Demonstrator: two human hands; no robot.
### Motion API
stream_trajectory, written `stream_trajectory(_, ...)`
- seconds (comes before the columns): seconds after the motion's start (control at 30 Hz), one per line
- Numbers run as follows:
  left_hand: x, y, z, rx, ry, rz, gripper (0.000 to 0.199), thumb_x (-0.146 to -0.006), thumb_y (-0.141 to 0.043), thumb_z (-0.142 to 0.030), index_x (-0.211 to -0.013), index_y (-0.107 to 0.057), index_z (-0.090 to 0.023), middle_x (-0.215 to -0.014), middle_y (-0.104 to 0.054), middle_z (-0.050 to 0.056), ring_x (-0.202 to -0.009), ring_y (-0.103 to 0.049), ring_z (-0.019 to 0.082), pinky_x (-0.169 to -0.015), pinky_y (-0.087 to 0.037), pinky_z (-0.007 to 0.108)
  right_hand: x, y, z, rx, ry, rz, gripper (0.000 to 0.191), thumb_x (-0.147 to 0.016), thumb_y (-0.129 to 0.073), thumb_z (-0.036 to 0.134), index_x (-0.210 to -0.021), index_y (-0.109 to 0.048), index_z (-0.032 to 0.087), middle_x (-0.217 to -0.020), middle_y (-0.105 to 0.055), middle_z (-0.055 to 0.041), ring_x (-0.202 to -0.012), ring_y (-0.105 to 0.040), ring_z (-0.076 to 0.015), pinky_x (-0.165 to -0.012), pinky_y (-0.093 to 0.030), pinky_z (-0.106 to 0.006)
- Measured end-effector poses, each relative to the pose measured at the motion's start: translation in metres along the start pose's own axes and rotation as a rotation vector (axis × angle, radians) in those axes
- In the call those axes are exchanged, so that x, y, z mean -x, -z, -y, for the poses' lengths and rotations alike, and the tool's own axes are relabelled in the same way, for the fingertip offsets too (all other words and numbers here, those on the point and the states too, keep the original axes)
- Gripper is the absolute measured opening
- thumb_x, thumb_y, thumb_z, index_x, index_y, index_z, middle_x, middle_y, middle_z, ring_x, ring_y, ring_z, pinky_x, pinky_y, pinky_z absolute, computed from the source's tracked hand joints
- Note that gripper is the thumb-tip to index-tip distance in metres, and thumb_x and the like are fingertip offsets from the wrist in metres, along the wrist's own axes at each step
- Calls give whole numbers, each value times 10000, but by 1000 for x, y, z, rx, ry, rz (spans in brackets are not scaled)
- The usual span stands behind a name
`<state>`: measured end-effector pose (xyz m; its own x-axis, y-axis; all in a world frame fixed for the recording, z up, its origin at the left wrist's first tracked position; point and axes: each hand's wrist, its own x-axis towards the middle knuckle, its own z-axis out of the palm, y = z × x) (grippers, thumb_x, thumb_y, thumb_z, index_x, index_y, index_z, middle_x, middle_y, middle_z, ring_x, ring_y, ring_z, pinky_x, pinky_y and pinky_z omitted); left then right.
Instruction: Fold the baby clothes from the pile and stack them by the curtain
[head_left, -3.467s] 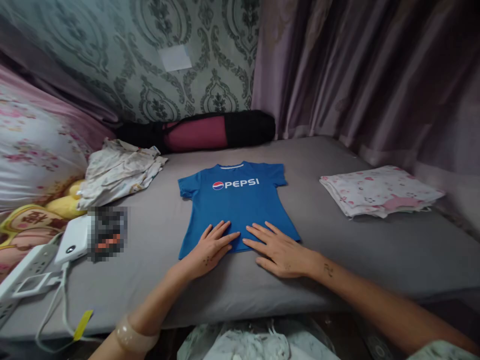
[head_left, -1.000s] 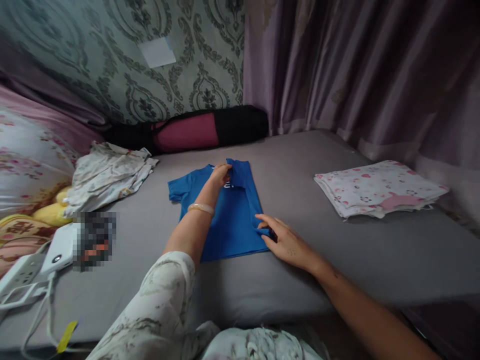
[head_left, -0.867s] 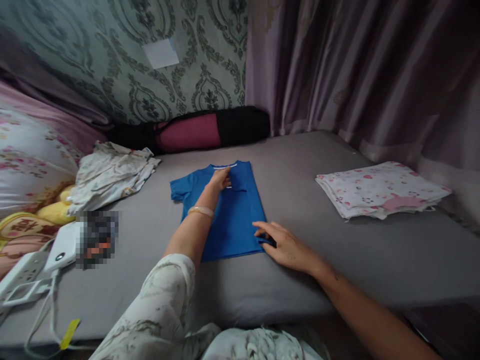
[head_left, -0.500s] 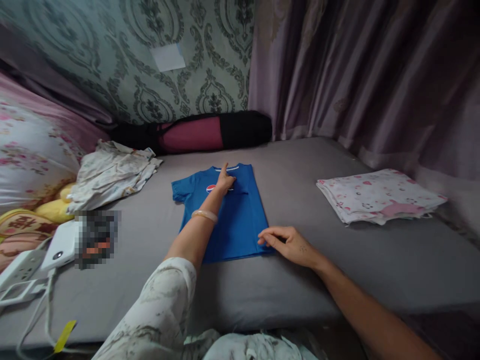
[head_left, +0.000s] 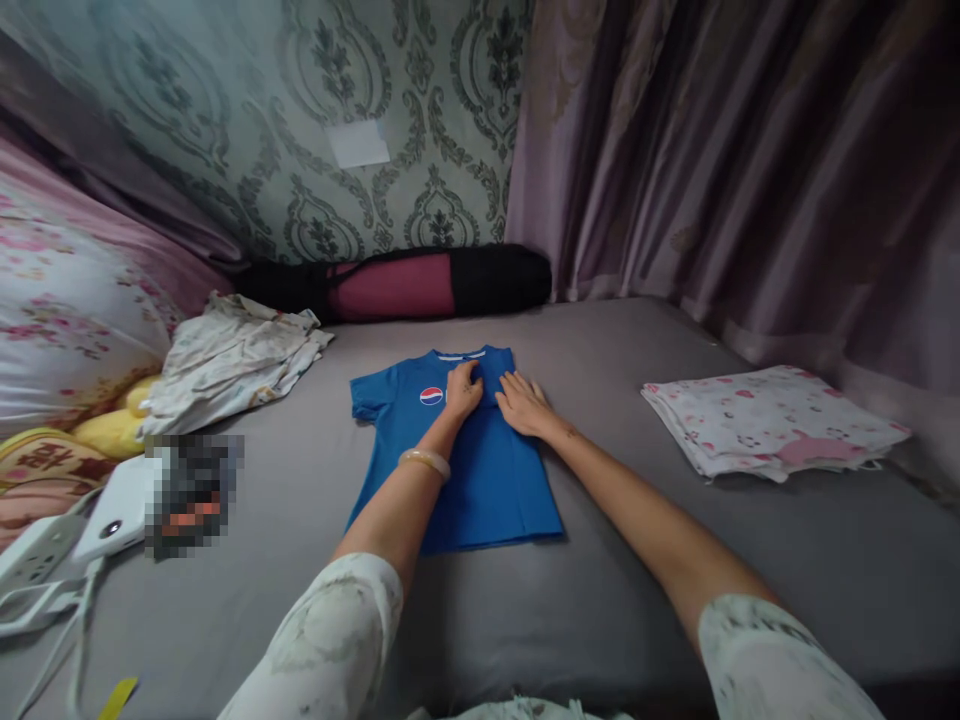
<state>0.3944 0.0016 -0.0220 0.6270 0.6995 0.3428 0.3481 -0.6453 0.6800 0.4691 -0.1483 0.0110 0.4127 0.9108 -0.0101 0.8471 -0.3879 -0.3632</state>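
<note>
A blue T-shirt [head_left: 450,500] with a small round red, white and blue logo lies on the grey bed sheet [head_left: 615,600]. Its right side is folded inward over the front, while the left sleeve sticks out. My left hand [head_left: 464,390] rests on the upper chest just below the collar, fingers bent and partly hidden. Against the shirt's folded right edge lies my right hand [head_left: 523,404], open, its fingers spread over the cloth near the shoulder.
To the right is a folded white cloth with pink prints [head_left: 772,420]. A crumpled patterned cloth [head_left: 240,350], a floral pillow [head_left: 67,310], a white device [head_left: 124,505] and a power strip [head_left: 41,550] lie at left. A black and maroon bag [head_left: 405,285] lines the wall.
My right hand has moved from the shirt's lower right corner up to its shoulder edge and opened. My left hand has shifted slightly below the collar. The view has tilted up a little.
</note>
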Motion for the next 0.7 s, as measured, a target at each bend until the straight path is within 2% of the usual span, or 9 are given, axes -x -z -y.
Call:
stream_trajectory(0.17, -1, -8, 7, -80, -41, -21, 464, -763, -551, -100, -1226, -577, -130, -1225, -620, 148, -1179, -547, 275, -1042, -400, 433, -41, -5, 1, 46, -99, 13, 648, -994, -143, 431, -1494, -274, 40, -1578, -204, -141, -1463, -128, -254, -1166, -97, -478)
stream_trajectory(0.37, 1, -16, 12, -109, -39, -73, 467, -771, -534, -130, -1236, -560, -153, -1220, -611, 142, -1167, -543, 287, -1019, -418, 458, -77, -4, -3, 85, -155, -13, 636, -994, -143, 426, -1493, -279, 55, -1572, -225, -152, -1454, -161, -261, -1159, -100, -488)
stream_trajectory(0.57, 3, -15, 8, -134, -36, -85, 448, -767, -516, -129, -1209, -582, -113, -1219, -606, 166, -1163, -540, 289, -1032, -414, 443, -89, -12, -2, 140, -157, -142, 610, -983, -188, 379, -1478, -293, 40, -1556, -270, -162, -1441, -190, -264, -1154, -118, -478)
stream_trajectory(0.7, 3, -13, 5, -125, -29, -77, 469, -754, -514, -118, -1218, -577, -109, -1247, -595, 169, -1186, -530, 293, -1044, -407, 447, -87, -12, -2, 144, -164, -107, 603, -980, -192, 370, -1486, -284, 54, -1561, -258, -156, -1445, -182, -263, -1153, -125, -490)
